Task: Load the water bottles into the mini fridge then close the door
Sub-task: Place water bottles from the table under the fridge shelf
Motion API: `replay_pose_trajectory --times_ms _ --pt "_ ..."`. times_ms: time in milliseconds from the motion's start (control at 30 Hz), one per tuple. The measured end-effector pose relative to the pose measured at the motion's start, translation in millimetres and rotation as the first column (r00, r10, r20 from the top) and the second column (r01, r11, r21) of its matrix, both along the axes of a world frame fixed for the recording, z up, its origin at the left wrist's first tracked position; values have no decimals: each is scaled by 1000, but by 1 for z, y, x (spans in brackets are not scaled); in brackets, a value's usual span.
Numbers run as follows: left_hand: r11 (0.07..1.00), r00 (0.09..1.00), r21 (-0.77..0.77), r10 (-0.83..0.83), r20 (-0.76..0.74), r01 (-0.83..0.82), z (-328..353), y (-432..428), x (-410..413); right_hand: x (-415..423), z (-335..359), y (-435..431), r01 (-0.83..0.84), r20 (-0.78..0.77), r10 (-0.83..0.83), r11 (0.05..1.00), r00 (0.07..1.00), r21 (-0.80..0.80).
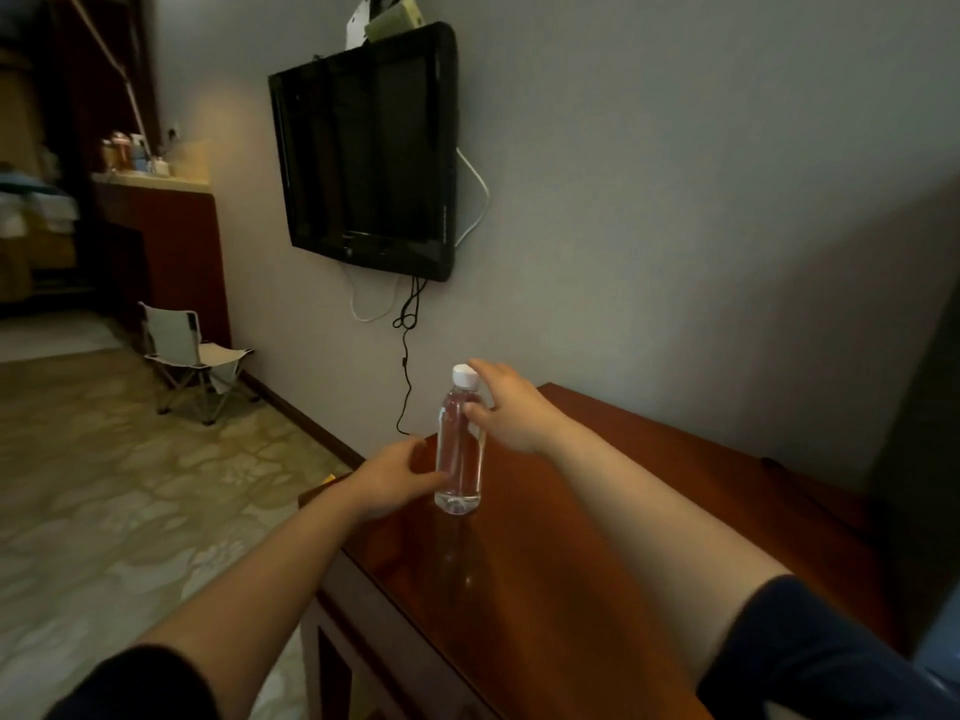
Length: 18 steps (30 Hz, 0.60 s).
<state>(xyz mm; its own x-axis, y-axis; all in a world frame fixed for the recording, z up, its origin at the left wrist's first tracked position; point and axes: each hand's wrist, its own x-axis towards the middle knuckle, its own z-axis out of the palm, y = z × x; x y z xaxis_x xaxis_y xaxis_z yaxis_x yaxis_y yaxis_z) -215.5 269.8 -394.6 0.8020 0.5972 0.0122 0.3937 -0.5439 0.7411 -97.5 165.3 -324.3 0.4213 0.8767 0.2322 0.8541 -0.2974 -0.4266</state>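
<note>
- Head view: one clear water bottle (460, 449) stands upright on the glossy wooden cabinet top (597, 537), close to its far left corner, white cap (464, 375) on
- Left hand (387, 478) is in low on the bottle's left side, fingers loosely extended, one fingertip meeting the lower body and nothing wrapped round it
- Right hand (511, 413) is up high on the other side, fingers spread, thumb tip against the bottle's shoulder and the forefinger reaching past the cap; no closed grip here either
- The danger: a tall, narrow bottle sits near the corner with two hands on opposite sides at different heights, so an uneven push could tip it, and from there it could roll off to the floor
- Smooth clear plastic looks slippery too; a loose grab may let it slide
- Hard to make out: no mini fridge that I can identify; a dark bulk (924, 433) is cut off at the right edge, and I cannot tell what it is
- Only this one bottle shows; any others are out of view
- The right hand's far fingers are hidden behind the bottle, so contact there is unknown
- Background: a wall-mounted TV (363, 148) with a dangling cable (405, 366), and a folding chair (192, 356) on the floor
</note>
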Motion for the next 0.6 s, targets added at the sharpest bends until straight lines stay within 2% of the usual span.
replay_pose_trajectory --times_ms 133,200,333,600 --pt "988 976 -144 86 199 -57 -10 -3 31 2 -8 22 -3 86 1 1000 996 20" --pt "980 963 -175 135 232 -95 -15 -3 42 3 -8 28 9 116 -13 999 993 38" --pt "977 958 -163 172 228 -136 -24 1 55 11 -1 38 76 195 -85 996 977 54" --pt "985 963 -134 140 228 -112 -33 14 49 17 12 43 101 131 -104 994 986 31"
